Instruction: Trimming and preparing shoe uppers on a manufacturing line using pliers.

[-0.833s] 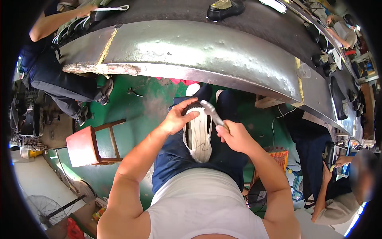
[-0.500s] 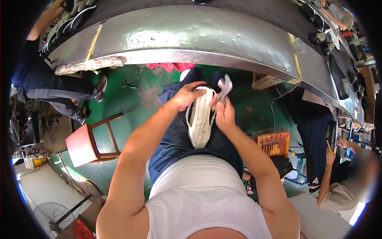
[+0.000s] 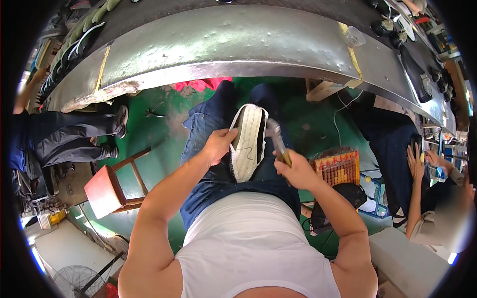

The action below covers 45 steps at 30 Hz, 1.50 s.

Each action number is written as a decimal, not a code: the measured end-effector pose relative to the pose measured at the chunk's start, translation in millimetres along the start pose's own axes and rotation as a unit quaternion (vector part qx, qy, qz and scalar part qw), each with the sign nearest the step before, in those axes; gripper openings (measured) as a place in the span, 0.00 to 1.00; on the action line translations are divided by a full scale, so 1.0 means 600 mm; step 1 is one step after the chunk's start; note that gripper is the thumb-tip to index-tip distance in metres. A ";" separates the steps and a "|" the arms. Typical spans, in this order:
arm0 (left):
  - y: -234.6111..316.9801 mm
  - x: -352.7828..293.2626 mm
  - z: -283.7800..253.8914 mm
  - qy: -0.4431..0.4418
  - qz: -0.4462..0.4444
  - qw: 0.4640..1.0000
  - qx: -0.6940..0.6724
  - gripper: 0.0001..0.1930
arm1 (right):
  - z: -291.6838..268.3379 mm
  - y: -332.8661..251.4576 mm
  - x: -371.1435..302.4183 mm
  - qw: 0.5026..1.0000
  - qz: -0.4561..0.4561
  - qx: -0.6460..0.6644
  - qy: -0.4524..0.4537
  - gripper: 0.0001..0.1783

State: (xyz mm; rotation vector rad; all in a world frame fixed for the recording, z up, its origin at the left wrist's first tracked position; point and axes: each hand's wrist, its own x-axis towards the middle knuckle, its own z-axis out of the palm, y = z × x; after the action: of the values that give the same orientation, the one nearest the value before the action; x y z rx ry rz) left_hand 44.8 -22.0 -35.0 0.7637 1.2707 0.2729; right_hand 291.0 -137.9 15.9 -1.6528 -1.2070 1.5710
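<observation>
An upside-down shoe point(image 3: 247, 144) lies lengthwise over my thighs, its pale underside facing up. A thin dark curving line crosses that underside, and its edge is pale with dark material inside. My left hand point(image 3: 219, 145) grips the shoe's left side, thumb on the rim and fingers partly hidden beneath. My right hand point(image 3: 294, 170) is closed around the yellowish handle of metal pincers point(image 3: 279, 141). Their silver head, blurred by motion, points up and away beside the shoe's right edge. Whether it touches the shoe I cannot tell.
Ahead runs a long metal-covered bench point(image 3: 223, 42), with a clear plastic cup point(image 3: 354, 36) on it. Another pair of pincers point(image 3: 154, 110) lies on the green floor. A red-seated stool point(image 3: 105, 192) stands left, a beaded seat cover point(image 3: 338, 169) right. Co-workers sit at both sides.
My left hand has slid from the shoe's far end down its left side. My right hand has drawn back toward me and rightward with the pincers, away from the shoe's edge.
</observation>
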 end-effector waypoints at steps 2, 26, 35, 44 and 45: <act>-0.022 -0.008 -0.009 -0.064 0.067 0.995 -0.032 0.20 | 0.004 -0.004 -0.003 0.972 -0.051 -0.213 -0.082 0.13; -0.093 -0.026 -0.005 -0.192 0.151 0.970 0.010 0.53 | 0.020 -0.066 0.061 0.827 -0.183 -0.481 -0.224 0.09; -0.088 -0.040 0.008 -0.169 0.175 0.970 0.003 0.52 | 0.002 -0.073 0.060 0.762 -0.284 -0.570 -0.118 0.11; -0.096 -0.027 0.005 -0.180 0.142 0.972 -0.057 0.48 | 0.014 -0.082 0.069 0.831 -0.178 -0.482 -0.213 0.08; -0.091 -0.033 0.009 -0.166 0.152 0.974 -0.024 0.49 | 0.007 -0.072 0.065 0.831 -0.178 -0.482 -0.213 0.08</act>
State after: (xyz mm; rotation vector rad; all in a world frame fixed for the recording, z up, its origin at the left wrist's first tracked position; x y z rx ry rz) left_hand 31.5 -75.1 -54.8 0.9203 0.8271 0.4044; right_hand 273.4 -85.2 34.1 -1.4379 -2.6884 1.1459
